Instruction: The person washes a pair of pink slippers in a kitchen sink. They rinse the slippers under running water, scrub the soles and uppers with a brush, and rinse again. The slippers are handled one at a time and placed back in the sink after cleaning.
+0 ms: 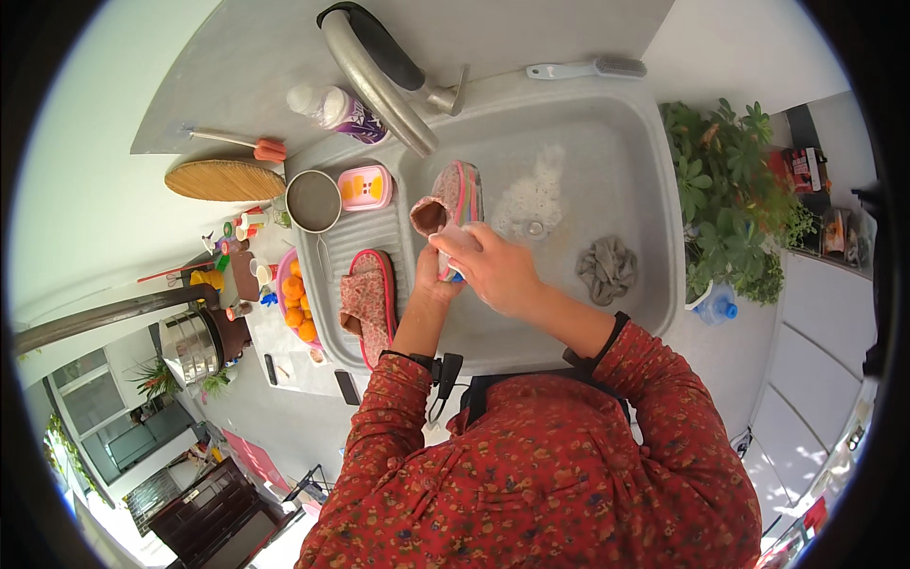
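Over the left side of the grey sink (604,128), my left hand (431,277) grips the heel end of a patterned slipper (458,188) with a striped sole edge. The slipper's toe points toward the faucet. My right hand (498,267) presses a pale pink bar, apparently soap (458,238), against the slipper's heel part. My fingers partly hide the bar and the heel. A matching slipper (366,302) with a bright pink rim lies on the ribbed drainboard, left of my hands. In the basin's right part sits a crumpled grey cloth (606,270).
A metal faucet (377,82) arches over the basin's back left. Behind the basin lies a scrubbing brush (590,69). The drainboard holds a round strainer (313,201) and a pink soap box (366,188). Oranges (293,288) stand at left, leafy plants (725,185) at right.
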Available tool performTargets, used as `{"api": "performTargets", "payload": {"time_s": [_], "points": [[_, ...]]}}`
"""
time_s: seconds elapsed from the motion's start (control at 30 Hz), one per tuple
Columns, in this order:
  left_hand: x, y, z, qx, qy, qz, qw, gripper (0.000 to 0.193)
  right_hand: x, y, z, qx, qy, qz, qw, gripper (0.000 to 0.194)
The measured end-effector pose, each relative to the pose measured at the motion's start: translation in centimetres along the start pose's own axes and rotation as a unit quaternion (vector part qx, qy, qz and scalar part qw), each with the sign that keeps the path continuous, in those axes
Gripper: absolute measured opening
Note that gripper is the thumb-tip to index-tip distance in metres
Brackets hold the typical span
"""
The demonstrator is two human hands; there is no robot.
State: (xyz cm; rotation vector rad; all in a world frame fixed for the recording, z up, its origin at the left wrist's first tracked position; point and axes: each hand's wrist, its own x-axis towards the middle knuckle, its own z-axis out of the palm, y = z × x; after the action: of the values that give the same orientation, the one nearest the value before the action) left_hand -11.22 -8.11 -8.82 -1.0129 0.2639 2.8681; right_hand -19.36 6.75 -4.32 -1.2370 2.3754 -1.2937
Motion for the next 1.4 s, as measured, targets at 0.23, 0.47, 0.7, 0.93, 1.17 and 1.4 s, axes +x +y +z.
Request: {"api": "performTargets", "payload": {"time_s": [0.23, 0.47, 0.7, 0.93, 1.17, 1.4], "points": [[-0.2, -2.0, -0.6, 0.060, 0.030, -0.008, 0.998, 0.035, 3.6, 1.4, -2.6, -0.029, -0.015, 0.139, 0.990, 0.037], [-0.5, 0.2, -1.0, 0.039, -0.031, -0.029, 0.998, 0.041, 0.1, -1.4, -1.5, -0.015, -0.054, -0.036, 0.998, 0.035], [-2.5, -2.0, -0.5, 0.041, 0.021, -0.034, 0.998, 0.040, 4.4, 3.5, -3.2, -0.071, 0.003, 0.159, 0.985, 0.033], [-1.9, -0.6, -1.3, 0.029, -0.075, -0.018, 0.997, 0.037, 0.6, -0.8, -1.5, -0.029, 0.000, -0.078, 0.997, 0.041], [-3.2, -2.4, -1.0, 0.044, 0.064, -0.018, 0.997, 0.040, 4.7, 3.5, -2.8, -0.063, 0.097, 0.133, 0.984, 0.031], [-2.9, -1.2, -0.9, 0.017, 0.034, 0.002, 0.999, 0.040, 0.2, -2.2, -1.9, 0.027, -0.050, -0.022, 0.998, 0.035]]}}
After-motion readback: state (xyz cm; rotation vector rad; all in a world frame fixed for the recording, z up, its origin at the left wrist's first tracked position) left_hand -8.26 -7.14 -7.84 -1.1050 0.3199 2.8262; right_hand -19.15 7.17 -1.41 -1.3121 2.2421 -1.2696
